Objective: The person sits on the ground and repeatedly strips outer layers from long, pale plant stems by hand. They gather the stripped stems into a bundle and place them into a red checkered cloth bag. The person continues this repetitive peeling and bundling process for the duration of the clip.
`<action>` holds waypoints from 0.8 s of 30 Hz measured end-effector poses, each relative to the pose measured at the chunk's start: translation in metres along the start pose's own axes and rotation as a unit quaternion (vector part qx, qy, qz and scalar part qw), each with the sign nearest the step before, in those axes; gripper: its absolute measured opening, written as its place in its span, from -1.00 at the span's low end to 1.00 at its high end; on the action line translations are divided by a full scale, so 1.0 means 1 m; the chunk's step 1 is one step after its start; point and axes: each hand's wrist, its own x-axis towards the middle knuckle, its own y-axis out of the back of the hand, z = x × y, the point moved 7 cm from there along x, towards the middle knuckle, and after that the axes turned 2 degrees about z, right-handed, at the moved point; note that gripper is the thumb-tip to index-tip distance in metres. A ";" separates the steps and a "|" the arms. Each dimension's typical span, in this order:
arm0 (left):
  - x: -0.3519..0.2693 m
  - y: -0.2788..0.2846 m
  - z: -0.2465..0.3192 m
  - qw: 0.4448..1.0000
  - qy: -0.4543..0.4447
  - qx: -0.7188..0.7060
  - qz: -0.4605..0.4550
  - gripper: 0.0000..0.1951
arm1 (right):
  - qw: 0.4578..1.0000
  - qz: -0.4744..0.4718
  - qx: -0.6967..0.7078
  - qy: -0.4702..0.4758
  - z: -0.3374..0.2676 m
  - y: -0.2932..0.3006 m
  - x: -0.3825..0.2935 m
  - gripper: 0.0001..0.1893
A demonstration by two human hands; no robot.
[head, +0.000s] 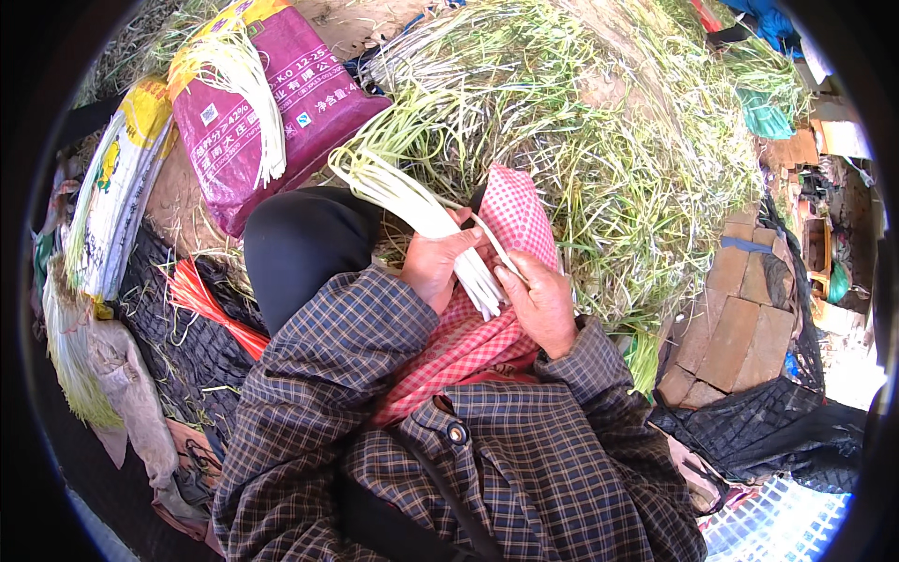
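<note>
My left hand (pixel 437 265) is closed around a bunch of long pale stalks (pixel 400 197), like blanched chives. Their white ends point down toward my lap, and the yellow-green leaves droop past my knee. Between the fingers of my right hand (pixel 539 298) is a single stalk (pixel 497 242), beside the bunch's white ends. A red-and-white checked cloth (pixel 516 200) covers my lap under both hands. Beyond it, a large heap of loose green and straw-coloured leaves (pixel 632 175) spreads over the ground.
A purple printed sack (pixel 309 91) at upper left carries another bunch of pale stalks (pixel 263 105). Red strips (pixel 221 312) lie on dark netting (pixel 168 344) by my left knee. More stalks lie on a white-and-yellow sack (pixel 130 190) at far left. Bricks (pixel 730 337) stand at right.
</note>
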 end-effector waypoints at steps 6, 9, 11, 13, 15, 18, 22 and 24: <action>0.007 0.004 -0.010 0.999 0.021 -0.013 -0.024 -0.88 | 0.997 0.002 -0.031 0.064 -0.004 -0.006 0.001 -0.74; 0.009 0.003 0.000 0.999 -0.005 -0.016 -0.028 -0.89 | 0.999 -0.034 0.025 -0.029 0.000 0.002 -0.004 -0.70; 0.010 0.003 0.012 0.997 -0.062 -0.042 -0.022 -0.88 | 0.996 -0.018 0.053 -0.070 0.024 0.018 -0.019 -0.65; 0.017 0.010 0.021 0.994 -0.085 -0.068 0.023 -0.86 | 0.989 0.040 0.091 -0.107 0.045 0.046 -0.036 -0.67; 0.023 0.013 0.025 0.994 -0.086 -0.069 0.012 -0.84 | 0.978 0.130 0.114 -0.121 0.080 0.075 -0.060 -0.69; 0.021 0.010 0.028 0.987 -0.095 -0.131 0.011 -0.81 | 0.965 0.121 -0.181 -0.144 0.105 0.107 -0.076 -0.78; 0.023 0.009 0.020 0.986 -0.076 -0.145 -0.026 -0.71 | 0.956 0.131 -0.256 -0.061 0.054 0.094 -0.055 -0.75; 0.021 0.005 0.015 0.985 -0.062 -0.159 -0.033 -0.64 | 0.982 0.179 -0.039 -0.039 0.032 0.075 -0.040 -0.72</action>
